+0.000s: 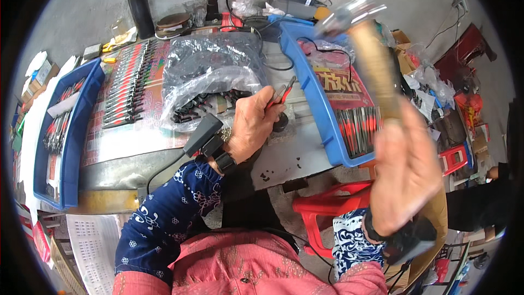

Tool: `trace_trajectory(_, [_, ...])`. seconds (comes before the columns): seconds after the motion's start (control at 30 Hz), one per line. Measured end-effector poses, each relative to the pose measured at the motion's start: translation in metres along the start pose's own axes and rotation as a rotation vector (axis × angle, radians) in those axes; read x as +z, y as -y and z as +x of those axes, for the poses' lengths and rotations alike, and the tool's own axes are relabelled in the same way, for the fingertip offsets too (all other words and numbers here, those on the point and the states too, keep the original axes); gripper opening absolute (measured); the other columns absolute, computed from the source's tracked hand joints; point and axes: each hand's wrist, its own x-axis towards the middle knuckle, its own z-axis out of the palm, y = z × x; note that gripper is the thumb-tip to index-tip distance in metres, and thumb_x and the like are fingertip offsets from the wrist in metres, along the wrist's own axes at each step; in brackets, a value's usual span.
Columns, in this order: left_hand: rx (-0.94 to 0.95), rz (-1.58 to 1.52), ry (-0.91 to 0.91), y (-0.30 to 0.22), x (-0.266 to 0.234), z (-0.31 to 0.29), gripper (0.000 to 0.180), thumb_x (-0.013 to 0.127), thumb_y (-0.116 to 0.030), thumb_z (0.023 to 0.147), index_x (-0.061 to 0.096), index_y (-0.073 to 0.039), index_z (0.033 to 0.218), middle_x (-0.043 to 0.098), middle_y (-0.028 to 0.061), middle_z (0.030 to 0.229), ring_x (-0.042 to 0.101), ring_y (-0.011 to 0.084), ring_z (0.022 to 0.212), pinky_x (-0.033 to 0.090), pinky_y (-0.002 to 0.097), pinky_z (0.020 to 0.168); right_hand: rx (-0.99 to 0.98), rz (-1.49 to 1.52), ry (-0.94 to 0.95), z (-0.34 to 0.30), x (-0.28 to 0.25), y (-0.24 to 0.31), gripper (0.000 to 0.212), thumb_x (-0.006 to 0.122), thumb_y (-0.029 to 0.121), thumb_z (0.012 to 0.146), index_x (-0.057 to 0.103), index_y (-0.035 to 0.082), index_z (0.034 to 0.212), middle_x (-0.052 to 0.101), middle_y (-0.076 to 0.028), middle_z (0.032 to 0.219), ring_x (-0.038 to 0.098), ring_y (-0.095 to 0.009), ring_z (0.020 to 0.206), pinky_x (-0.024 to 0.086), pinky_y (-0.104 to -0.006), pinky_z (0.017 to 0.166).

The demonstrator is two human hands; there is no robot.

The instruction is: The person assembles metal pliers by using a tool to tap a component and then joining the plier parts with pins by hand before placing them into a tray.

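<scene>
My left hand [254, 123] is closed around a small plier-like tool [285, 93] with a dark pointed tip and red on its grip, above the middle of the bench. Just below those fingers sits a round black piece [280, 123], partly covered. Raised on the right, my right hand [404, 169] grips a hammer [376, 68] by its wooden handle, the metal head up; both are smeared by motion. Left of my left hand lies a clear plastic bag [213, 60] of black and red parts. Further left, a long row of red-and-black tools [128, 84] rests on printed sheeting.
A blue tray [311, 84] at right holds several red-and-dark tools [357, 128]; another blue tray [87, 125] stands far left. Behind are a black flask [140, 11] and cables. A red stool [327, 202] stands below the bench edge. Dark crumbs [266, 176] lie near that edge.
</scene>
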Motion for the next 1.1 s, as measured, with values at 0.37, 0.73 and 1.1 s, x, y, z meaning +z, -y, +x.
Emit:
trace_trajectory(0.37, [0.023, -0.086, -0.022, 0.010, 0.006, 0.002, 0.017, 0.071, -0.004, 0.086, 0.054, -0.001, 0.083, 0.058, 0.0133, 0.064, 0.053, 0.0164, 0.053, 0.045, 0.0315, 0.051, 0.105, -0.010, 0.183, -0.001, 0.014, -0.019, 0.020, 0.060, 0.006, 0.095, 0.066, -0.002, 0.113, 0.061, -0.015, 0.071, 0.058, -0.014, 0.059, 0.047, -0.0305, 0.056])
trace_trajectory(0.73, [-0.082, -0.239, -0.042, -0.028, -0.008, 0.015, 0.020, 0.067, -0.001, 0.089, 0.051, 0.000, 0.078, 0.067, 0.0076, 0.079, 0.063, 0.0094, 0.065, 0.047, 0.0253, 0.055, 0.031, -0.506, 0.168, -0.044, 0.076, -0.093, 0.024, 0.060, 0.010, 0.092, 0.063, -0.002, 0.113, 0.065, -0.023, 0.090, 0.064, -0.042, 0.078, 0.050, -0.0482, 0.068])
trace_trajectory(1.1, [-0.289, -0.218, -0.004, -0.070, -0.066, -0.032, 0.007, 0.062, -0.004, 0.094, 0.060, -0.001, 0.099, 0.068, 0.0046, 0.081, 0.057, 0.0060, 0.064, 0.042, 0.0190, 0.055, 0.098, -0.723, 0.300, -0.064, 0.105, -0.127, 0.035, 0.060, 0.010, 0.090, 0.055, 0.002, 0.124, 0.057, -0.023, 0.095, 0.064, -0.041, 0.078, 0.053, -0.0488, 0.067])
